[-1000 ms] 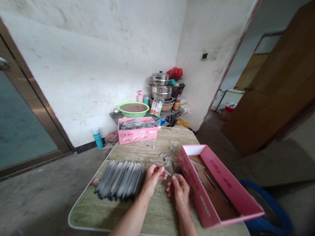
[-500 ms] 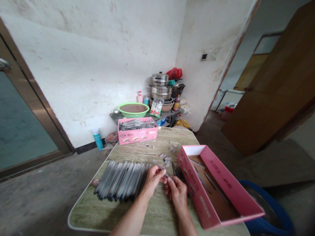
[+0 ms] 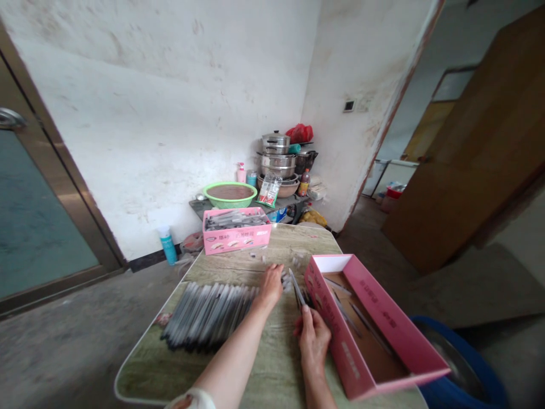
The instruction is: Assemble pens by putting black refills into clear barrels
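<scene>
My right hand grips a slim grey pen near its lower end, its pale tip pointing up and away. My left hand is over a scatter of small pale plastic pieces; its fingers are closed, and whatever is between them is hidden. Left of that arm, a row of translucent pens with dark ends lies side by side on the table. Several black slender parts, partly hidden, lie behind the held pen, beside the long pink box. A few pens rest inside that box.
A smaller pink box packed with pens stands at the far edge of the wood-patterned table. Behind it, a low shelf carries a green basin and stacked steamer pots. A blue tub sits on the floor at right.
My left hand has let go of the pen and moved forward to the small pieces. My right hand now holds the pen alone, tilted more upright and slightly farther right.
</scene>
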A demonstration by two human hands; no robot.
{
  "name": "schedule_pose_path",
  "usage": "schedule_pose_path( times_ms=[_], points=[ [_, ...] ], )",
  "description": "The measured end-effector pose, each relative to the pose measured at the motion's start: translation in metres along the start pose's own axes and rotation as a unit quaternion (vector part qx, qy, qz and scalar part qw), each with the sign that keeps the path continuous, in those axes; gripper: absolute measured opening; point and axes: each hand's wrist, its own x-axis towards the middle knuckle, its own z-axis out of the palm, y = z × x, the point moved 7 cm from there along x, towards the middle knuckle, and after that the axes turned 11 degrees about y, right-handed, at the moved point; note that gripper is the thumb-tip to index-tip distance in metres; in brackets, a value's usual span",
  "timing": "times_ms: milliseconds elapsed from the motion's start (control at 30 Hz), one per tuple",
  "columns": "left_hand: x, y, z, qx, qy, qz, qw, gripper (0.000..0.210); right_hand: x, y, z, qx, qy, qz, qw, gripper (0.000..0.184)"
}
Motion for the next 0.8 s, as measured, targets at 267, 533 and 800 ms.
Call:
schedule_pose_path(
  times_ms=[267, 533, 800],
  points=[
    [0.001, -0.013, -0.002, 0.008, 0.032, -0.004, 0.999, 0.019, 0.001, 0.002, 0.001, -0.006, -0.009, -0.014, 1.0, 0.04],
    [-0.01, -0.028, -0.024, -0.09, 0.066, -0.06, 0.992, 0.01, -0.002, 0.001, 0.001, 0.004, -0.022, -0.001, 1.0, 0.04],
    [-0.015, -0.033, -0.054, -0.466, 0.12, -0.179, 0.858, 0.039, -0.011, -0.009, 0.011, -0.007, -0.093, -0.057, 0.994, 0.041]
  ],
)
